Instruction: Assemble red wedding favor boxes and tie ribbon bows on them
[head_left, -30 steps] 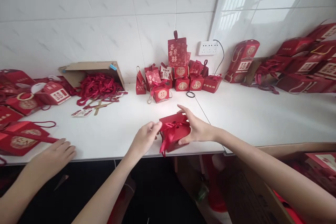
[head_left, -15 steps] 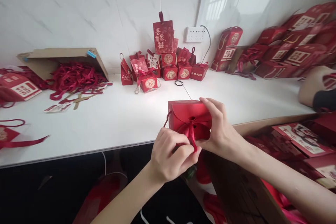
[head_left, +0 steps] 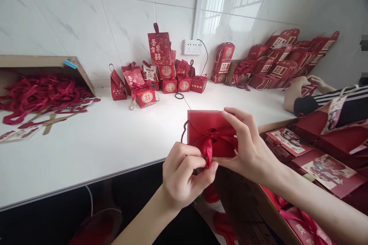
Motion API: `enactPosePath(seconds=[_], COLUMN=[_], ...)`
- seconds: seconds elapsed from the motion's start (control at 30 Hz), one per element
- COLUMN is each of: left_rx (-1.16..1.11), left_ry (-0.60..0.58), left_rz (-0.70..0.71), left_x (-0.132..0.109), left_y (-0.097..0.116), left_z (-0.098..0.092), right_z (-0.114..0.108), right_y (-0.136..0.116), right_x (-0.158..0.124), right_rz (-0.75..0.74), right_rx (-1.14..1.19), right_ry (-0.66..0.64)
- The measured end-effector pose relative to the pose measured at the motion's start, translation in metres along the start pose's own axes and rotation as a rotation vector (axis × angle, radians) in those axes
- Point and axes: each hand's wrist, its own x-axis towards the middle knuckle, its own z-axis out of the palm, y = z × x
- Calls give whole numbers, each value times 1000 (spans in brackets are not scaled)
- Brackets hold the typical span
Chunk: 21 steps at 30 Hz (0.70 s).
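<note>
A red gift box point(head_left: 201, 122) is held up over the front edge of the white counter, its flap side facing me. My right hand point(head_left: 247, 145) grips it from the right, fingers on top and thumb beneath. A red ribbon point(head_left: 209, 149) is tied at the holes in the box's flaps and hangs down from them. My left hand point(head_left: 184, 172) is closed on that ribbon, pinching it below the knot. A dark red twisted cord point(head_left: 184, 130) sticks out at the box's left side.
On the counter point(head_left: 115, 138), a carton point(head_left: 83, 74) spills red ribbons point(head_left: 46, 95) at left. Small gift boxes point(head_left: 169, 84) stand by the wall, with a black ring point(head_left: 179, 96) before them. At right are piled boxes point(head_left: 276, 57), another person's arm point(head_left: 299, 92) and a carton of red boxes point(head_left: 287, 141).
The view has swung to the right, bringing another person's hands and striped sleeve into sight. My hands still hold the box and ribbon, the left fingers slightly shifted around the ribbon.
</note>
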Motion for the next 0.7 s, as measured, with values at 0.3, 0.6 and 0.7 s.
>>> enactPosePath(seconds=[0.3,0.6,0.7], left_rx=[-257,-388,-327], left_ry=[-247,-720,-737], left_rz=[-785,11,81], left_x=[24,-49,-59], left_y=[-46,-19,-14], left_z=[39,136,145], right_z=[-60,-94,-106], right_y=[28,10,6], right_x=[-18,-74,-94], right_rz=[940,1462,1411], right_rx=[809,1424,1196], right_ry=[-155,255,326])
